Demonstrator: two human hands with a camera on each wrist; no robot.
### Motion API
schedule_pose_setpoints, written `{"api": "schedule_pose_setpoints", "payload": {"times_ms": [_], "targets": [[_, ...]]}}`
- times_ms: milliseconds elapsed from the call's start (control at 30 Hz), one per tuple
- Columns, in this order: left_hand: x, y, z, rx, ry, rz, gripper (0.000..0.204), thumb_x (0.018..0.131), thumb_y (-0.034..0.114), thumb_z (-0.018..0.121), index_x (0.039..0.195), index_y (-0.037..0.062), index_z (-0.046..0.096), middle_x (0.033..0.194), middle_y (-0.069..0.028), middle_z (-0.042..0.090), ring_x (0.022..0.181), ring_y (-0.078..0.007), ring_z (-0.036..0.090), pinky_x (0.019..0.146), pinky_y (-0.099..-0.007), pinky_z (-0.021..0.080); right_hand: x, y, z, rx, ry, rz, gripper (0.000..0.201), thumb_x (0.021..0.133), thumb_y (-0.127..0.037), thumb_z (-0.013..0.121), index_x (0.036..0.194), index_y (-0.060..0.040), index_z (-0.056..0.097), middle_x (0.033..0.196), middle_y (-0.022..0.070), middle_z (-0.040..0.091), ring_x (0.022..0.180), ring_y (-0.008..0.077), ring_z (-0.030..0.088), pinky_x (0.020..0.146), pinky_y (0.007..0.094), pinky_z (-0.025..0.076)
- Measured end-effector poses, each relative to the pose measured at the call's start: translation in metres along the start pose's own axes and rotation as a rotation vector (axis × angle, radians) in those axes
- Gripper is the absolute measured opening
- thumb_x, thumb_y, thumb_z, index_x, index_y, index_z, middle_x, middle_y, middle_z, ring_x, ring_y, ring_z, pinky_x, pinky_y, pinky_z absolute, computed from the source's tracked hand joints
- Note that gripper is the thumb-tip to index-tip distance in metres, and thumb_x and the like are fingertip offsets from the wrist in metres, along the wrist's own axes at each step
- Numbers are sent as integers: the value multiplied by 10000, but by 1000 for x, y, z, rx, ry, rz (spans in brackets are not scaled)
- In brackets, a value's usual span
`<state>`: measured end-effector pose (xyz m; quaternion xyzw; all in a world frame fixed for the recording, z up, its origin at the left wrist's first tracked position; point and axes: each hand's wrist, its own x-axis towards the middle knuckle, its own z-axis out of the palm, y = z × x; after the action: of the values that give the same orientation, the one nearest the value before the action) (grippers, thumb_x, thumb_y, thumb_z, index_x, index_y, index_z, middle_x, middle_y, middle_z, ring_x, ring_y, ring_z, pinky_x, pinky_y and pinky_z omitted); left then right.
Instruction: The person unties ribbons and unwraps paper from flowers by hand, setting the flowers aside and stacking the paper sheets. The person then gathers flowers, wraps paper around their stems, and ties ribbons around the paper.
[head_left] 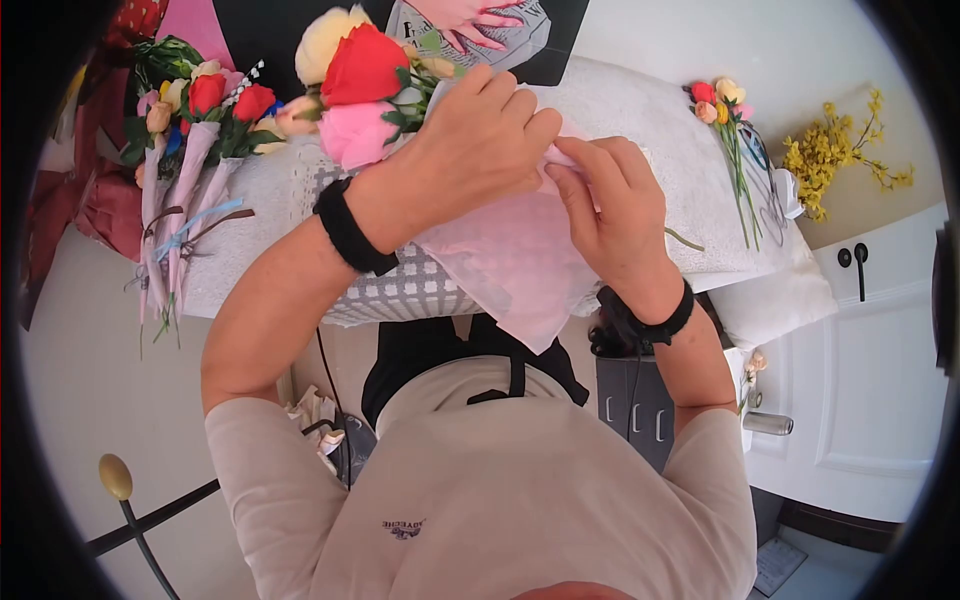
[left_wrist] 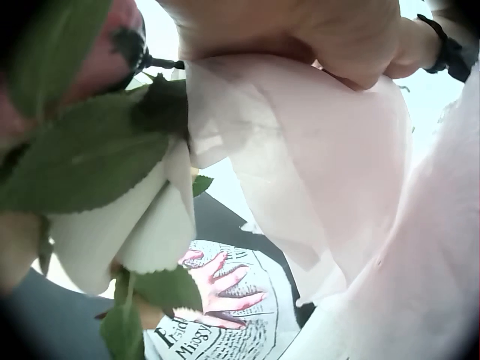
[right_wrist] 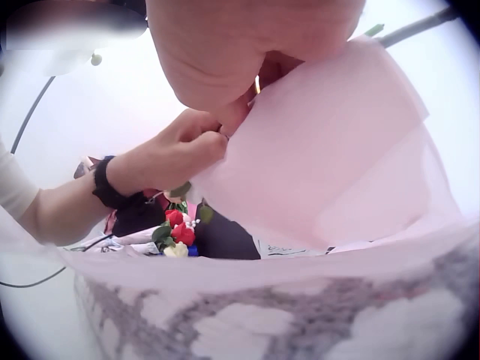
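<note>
Over the table my left hand has its fingers curled round the wrapped stems of a bouquet. Its blooms, a red rose, a pink rose and a cream rose, point to the left. Translucent pink wrapping paper hangs below both hands, its lower corner past the table edge. Close beside the left hand, my right hand pinches a gathered part of this paper between thumb and fingers. In the left wrist view, green leaves stand next to the paper. The stems are hidden by paper and hands.
Several small wrapped bouquets lie at the table's left. Loose flowers with bare stems lie at the right, near yellow blossom sprigs. A black sheet with a newspaper-print piece is at the back. A patterned cloth covers the front edge.
</note>
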<state>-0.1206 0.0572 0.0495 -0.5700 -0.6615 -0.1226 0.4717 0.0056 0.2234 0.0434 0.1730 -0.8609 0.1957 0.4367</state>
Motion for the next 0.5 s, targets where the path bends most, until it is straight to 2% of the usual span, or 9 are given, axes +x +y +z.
{"api": "schedule_pose_setpoints", "payload": {"times_ms": [67,167,233,300,333,367,433,467,500], "targets": [[3,1,-2,-199,-52,-42,308,633,144,729,882,90,556,884,-67,531,855,-262,542,776,-396,435,-3,2,-2,-33,-5,-8,249,874,-7,763,1119,-34,730,808,104,623,745,306,625,649,365,509],[14,1,-8,-99,56,-2,308,640,146,728,893,84,563,900,-71,534,882,-267,544,785,-403,434,-2,0,-13,69,-45,119,185,917,-37,751,1102,-21,738,821,113,655,704,258,621,631,350,491],[14,-4,-4,-36,78,-6,309,635,149,725,887,85,558,907,-74,533,887,-268,541,790,-405,435,2,-2,-21,420,-171,587,143,962,-75,735,1086,-5,743,847,123,691,664,204,604,625,328,475],[11,-4,-3,36,98,-17,310,630,153,722,880,87,552,915,-78,533,893,-269,538,795,-408,435,0,2,-26,476,-215,643,138,981,-91,724,1079,3,745,859,129,705,648,188,593,631,316,475],[7,-1,-4,17,41,-23,302,626,152,718,862,88,541,900,-82,532,878,-270,535,790,-403,435,-1,3,-26,535,-263,696,143,1000,-107,712,1072,11,747,872,135,718,633,171,582,638,303,474],[6,0,-4,-2,-17,-26,295,622,152,714,844,90,531,885,-87,532,864,-272,531,784,-398,436,-2,3,-24,538,-265,692,143,1000,-107,712,1072,11,747,872,135,718,633,171,582,638,303,474],[3,-1,-5,-36,-44,-39,286,621,147,710,826,89,520,866,-91,532,851,-274,527,777,-391,435,-6,0,-20,280,-170,386,161,953,-98,759,1086,-9,742,863,119,699,679,206,615,643,326,496],[2,-1,-5,-70,-70,-49,277,621,142,705,809,87,509,847,-95,531,839,-275,523,769,-384,434,-6,0,-18,277,-169,389,161,953,-98,759,1086,-9,742,863,119,699,679,206,615,643,326,496],[1,-3,-5,-76,-70,-45,277,621,142,705,809,87,509,847,-95,531,839,-275,523,769,-384,434,-4,2,-15,123,-103,207,188,925,-91,778,1094,-21,738,860,112,687,713,230,629,640,346,506]]}}
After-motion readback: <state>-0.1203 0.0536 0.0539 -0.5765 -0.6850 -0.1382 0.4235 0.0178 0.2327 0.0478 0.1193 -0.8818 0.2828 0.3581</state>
